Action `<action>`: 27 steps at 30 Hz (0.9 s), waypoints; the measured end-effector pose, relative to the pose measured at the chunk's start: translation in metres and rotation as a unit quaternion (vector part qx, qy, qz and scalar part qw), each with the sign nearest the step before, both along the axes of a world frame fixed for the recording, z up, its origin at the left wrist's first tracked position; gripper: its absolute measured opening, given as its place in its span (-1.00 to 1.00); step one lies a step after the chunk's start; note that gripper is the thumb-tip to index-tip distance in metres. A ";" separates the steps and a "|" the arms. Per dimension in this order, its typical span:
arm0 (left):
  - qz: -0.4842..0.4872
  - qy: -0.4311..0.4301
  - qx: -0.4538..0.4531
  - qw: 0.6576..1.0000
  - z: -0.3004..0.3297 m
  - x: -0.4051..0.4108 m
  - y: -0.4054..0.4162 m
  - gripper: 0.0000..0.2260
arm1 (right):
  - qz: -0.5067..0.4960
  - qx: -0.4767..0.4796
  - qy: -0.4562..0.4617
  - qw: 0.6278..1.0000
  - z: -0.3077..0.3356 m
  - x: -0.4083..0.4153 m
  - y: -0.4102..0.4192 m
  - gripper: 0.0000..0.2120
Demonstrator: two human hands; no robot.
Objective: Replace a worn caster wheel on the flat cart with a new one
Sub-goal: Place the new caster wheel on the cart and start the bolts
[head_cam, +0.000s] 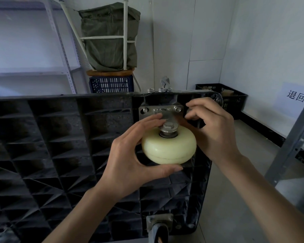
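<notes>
My left hand (128, 155) grips the cream wheel (168, 146) against its metal plate (162, 110) on the upturned cart (63, 137); my right hand (212, 127) pinches something by the plate's corner bolt (178, 109).

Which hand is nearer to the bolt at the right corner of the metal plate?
Right. The right hand has its fingers beside the bolt; the left hand is lower, gripping the cream wheel.
</notes>
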State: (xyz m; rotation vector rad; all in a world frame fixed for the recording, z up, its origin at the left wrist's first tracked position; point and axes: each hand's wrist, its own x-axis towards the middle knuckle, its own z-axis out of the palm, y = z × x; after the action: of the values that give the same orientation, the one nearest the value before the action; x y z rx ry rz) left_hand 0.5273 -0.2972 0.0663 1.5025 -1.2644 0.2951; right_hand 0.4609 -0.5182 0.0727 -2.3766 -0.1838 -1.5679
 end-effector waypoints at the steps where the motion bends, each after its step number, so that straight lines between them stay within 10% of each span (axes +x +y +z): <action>1: 0.000 -0.001 0.000 1.000 0.000 0.000 0.000 -0.26 | 0.004 0.000 0.006 1.000 -0.001 -0.001 0.000 -0.74; 27: 0.006 0.008 0.000 1.000 0.000 -0.002 -0.001 -0.25 | -0.028 -0.039 -0.009 0.999 0.002 0.010 -0.007 -0.81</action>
State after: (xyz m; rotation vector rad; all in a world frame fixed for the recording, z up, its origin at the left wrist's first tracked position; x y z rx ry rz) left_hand 0.5251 -0.2978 0.0663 1.5097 -1.2434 0.2909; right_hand 0.4712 -0.5253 0.0747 -2.4481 -0.1885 -1.6357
